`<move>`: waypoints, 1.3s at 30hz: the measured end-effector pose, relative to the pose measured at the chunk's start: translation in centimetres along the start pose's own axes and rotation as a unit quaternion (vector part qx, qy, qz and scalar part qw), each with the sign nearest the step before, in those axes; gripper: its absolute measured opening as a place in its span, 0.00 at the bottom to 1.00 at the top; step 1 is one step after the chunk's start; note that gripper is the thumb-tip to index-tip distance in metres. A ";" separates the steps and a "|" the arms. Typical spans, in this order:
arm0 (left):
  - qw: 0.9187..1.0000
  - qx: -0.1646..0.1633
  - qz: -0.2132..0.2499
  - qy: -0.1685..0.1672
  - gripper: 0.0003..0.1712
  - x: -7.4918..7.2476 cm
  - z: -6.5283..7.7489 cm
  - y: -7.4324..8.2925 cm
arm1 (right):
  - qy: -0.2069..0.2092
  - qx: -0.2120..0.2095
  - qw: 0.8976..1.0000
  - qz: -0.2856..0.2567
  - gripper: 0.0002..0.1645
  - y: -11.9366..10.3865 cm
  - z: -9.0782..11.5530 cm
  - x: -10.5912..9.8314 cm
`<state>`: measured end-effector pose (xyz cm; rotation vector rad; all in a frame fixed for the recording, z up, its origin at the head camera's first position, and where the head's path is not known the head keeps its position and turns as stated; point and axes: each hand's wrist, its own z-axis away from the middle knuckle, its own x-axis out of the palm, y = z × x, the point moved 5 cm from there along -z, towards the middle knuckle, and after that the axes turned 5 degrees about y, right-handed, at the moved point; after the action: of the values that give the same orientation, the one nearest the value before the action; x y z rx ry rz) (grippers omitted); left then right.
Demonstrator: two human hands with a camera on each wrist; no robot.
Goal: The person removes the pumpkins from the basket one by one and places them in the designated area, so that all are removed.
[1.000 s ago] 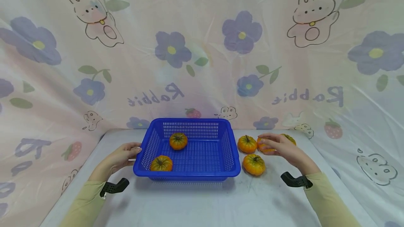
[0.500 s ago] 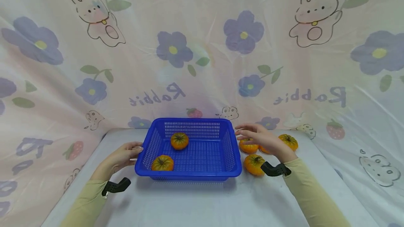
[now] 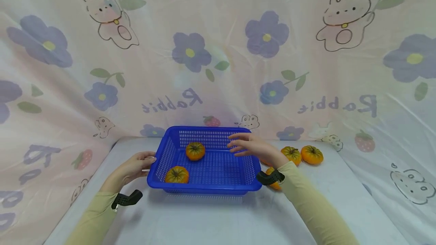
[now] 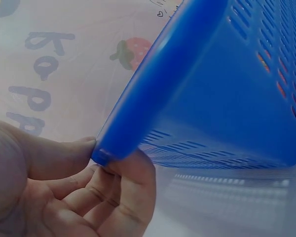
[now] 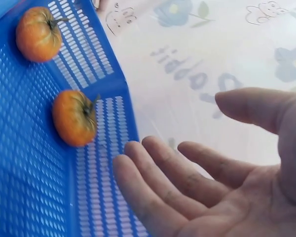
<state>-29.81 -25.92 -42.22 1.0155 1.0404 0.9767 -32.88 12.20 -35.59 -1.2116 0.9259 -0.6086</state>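
A blue plastic basket [image 3: 204,188] stands on the table with two small orange pumpkins inside, one toward the back [image 3: 195,151] and one at the front left [image 3: 177,175]. At its left end, my left hand [image 3: 136,166] pinches the rim; in the left wrist view the thumb lies on the rim [image 4: 163,94] and the forefinger curls beneath it. My right hand [image 3: 254,149] hovers over the basket's right end with fingers spread. Seen from the right wrist, that hand [image 5: 202,192] holds nothing, and both pumpkins in the basket [image 5: 75,118] lie beyond its fingertips.
Several more pumpkins sit right of the basket, among them one at the far right [image 3: 312,155] and another beside it [image 3: 291,155]. My right forearm partly hides a nearer pumpkin [image 3: 273,182]. A printed rabbit-and-flower cloth [image 3: 225,93] hangs behind the white table [image 3: 204,222].
My right hand has moved left from above the pumpkins on the right to over the basket's right end. The left hand keeps its grip on the rim. The view has shifted slightly.
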 end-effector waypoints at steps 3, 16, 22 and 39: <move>1.000 -0.002 0.003 0.003 0.26 0.0 0.0 0.0 | -0.016 0.003 1.000 -0.008 0.25 0.1 -1.0 1.4; 1.000 -0.006 0.016 0.007 0.27 0.2 0.4 0.0 | -0.076 0.015 0.997 -0.006 0.23 0.5 -3.9 7.1; 1.000 -0.008 0.018 0.009 0.28 0.1 0.3 -0.2 | -0.104 0.026 0.994 -0.020 0.24 0.5 -4.8 8.9; 0.999 -0.004 0.035 -0.001 0.29 -0.1 0.0 -0.7 | -0.128 0.060 0.989 -0.050 0.24 0.4 -7.1 12.3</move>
<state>-29.79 -26.18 -42.84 1.0531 1.0040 1.0357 -32.66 -1.37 -39.85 -1.2003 0.6072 -0.5645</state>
